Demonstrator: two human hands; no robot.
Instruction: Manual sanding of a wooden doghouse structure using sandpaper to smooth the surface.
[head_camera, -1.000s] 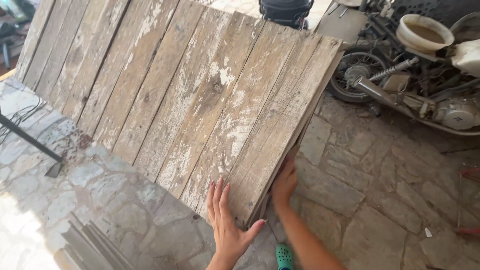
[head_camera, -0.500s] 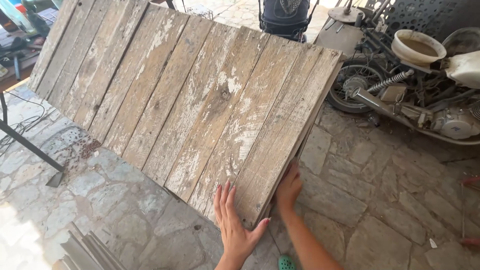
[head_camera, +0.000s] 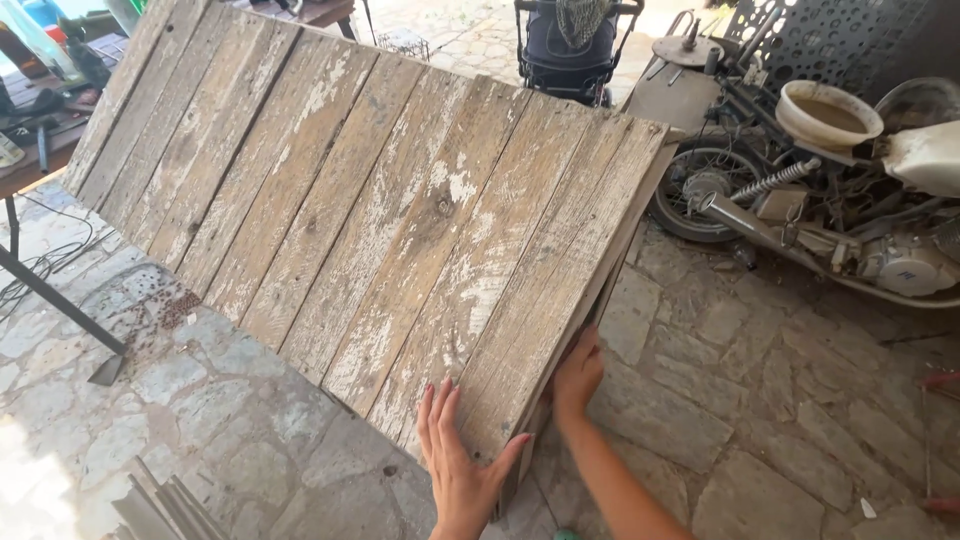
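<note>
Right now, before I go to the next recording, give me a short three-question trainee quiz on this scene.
1. True or false: the left hand lies flat on the face of the wooden plank panel.
2. Where is the right hand? A. on the panel's right edge B. on the motorcycle C. on the stone floor
3. Fill in: the panel stands ____ rather than flat on the ground.

Key: 1 true; 2 A; 3 tilted
</note>
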